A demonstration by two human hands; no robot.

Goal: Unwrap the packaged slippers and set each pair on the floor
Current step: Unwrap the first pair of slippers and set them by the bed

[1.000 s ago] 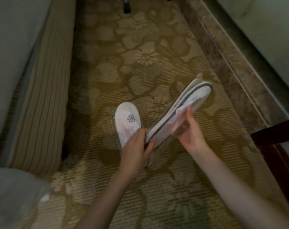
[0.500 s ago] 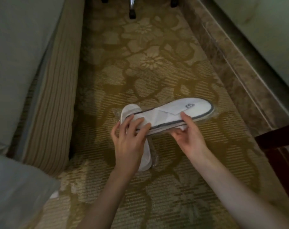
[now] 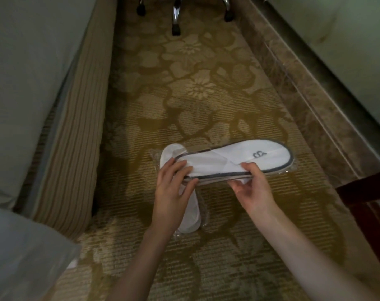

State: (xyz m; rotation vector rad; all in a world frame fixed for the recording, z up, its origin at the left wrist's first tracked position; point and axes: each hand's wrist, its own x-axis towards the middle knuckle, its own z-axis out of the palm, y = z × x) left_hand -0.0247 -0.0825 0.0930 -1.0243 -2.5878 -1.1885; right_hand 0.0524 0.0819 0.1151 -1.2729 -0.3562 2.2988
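Both hands grip one wrapped pair of white slippers, held level above the carpet in the middle right of the frame. The left hand lies over the heel end with its thumb tucked under the near edge. The right hand pinches the same edge further along, fingers curled on top and thumb beneath. The hands are apart, each clamped on the pack.

The clear plastic sleeve looks unbroken and shows as a shiny margin past the toe end. A second pack, also in plastic, lies on the carpet directly below the left hand, pointing toward the bottom of the frame.

The step in hand seems to be opening the sleeve. To do it well, find the loose plastic first rather than tugging at the slippers. One hand should keep a firm hold on the soles through the film while the other moves to the slack at an end and pinches film only. Pulling along the length, not across it, should let the pair slide out without bending the thin soles. Whether the sleeve has a flap or a sealed seam I cannot tell from here.

Once free, the pair needs its own bare patch of carpet, clear of the second pack and of the bed skirt at the left. The empty film should stay in one hand so it does not drop among the slippers.
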